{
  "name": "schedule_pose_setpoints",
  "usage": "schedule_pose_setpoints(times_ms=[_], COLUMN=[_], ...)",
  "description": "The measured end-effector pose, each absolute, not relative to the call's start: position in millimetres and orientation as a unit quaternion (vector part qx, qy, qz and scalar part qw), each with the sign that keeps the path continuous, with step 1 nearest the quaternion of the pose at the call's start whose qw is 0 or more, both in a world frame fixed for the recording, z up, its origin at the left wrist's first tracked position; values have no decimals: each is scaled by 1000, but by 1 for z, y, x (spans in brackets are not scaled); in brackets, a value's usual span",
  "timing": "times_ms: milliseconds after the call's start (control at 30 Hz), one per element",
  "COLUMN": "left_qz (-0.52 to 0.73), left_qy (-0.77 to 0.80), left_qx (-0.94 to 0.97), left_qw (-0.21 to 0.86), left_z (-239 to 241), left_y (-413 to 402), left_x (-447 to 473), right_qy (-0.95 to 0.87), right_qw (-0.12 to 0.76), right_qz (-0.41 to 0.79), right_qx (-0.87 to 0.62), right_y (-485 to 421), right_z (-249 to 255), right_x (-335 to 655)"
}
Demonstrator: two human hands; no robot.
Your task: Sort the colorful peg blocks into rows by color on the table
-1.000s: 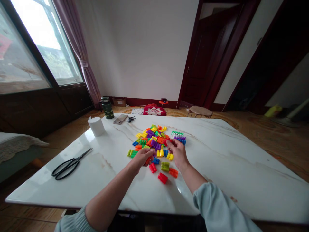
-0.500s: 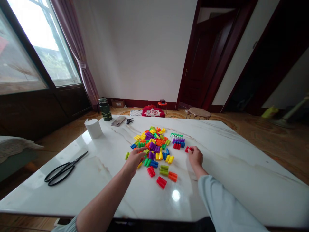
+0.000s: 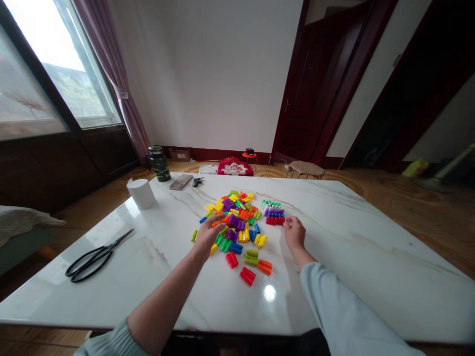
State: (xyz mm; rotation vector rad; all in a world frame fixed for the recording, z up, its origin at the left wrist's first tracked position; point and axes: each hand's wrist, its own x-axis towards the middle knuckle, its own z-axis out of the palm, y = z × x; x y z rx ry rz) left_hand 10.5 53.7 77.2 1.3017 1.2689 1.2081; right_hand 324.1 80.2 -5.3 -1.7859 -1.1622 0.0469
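Note:
A pile of colourful plastic building blocks (image 3: 237,224), shaped like joined tubes, lies mid-table. Over its near left side hovers my left hand (image 3: 208,236), fingers stretched and apart, nothing visibly held; a lime block shows just past the fingertips. To the right of the pile, blocks stand sorted by colour in short rows: green and white at the back, then purple, blue, and a red row (image 3: 274,221) in front. My right hand (image 3: 296,232) pinches at the right end of that red row, on a red block its fingertips partly hide.
Loose red blocks (image 3: 247,276) and an orange block (image 3: 264,267) lie nearer me. Black-handled scissors (image 3: 91,262) rest at left. Farther back are a toilet paper roll (image 3: 141,194), a camouflage flask (image 3: 159,164), a phone (image 3: 181,182) and keys (image 3: 197,182).
My right hand has moved left with the red block, which now sits against the red row's end. My left hand has shifted slightly left and stays over the pile.

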Motion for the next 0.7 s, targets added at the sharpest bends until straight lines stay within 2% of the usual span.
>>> schedule_pose_setpoints(times_ms=[200, 300, 400, 500, 567, 700], left_qz=[399, 259, 108, 69, 64, 67], left_qy=[527, 458, 436, 448, 453, 455], left_qx=[666, 786, 863, 881, 880, 869], left_qw=[346, 324, 229, 138, 127, 181], left_z=[77, 78, 75, 70, 66, 61], left_y=[42, 26, 4, -12, -17, -18], left_x=[20, 27, 37, 47, 52, 58], right_qy=[-475, -509, -569, -626, -654, -694], right_qw=[512, 534, 535, 511, 489, 446], right_qz=[7, 40, 101, 127, 138, 171], right_qx=[-715, -674, -617, -575, -561, -539], right_y=[66, 59, 53, 46, 41, 34], right_z=[12, 28, 45, 59, 67, 75], right_x=[307, 291, 272, 254, 245, 233])
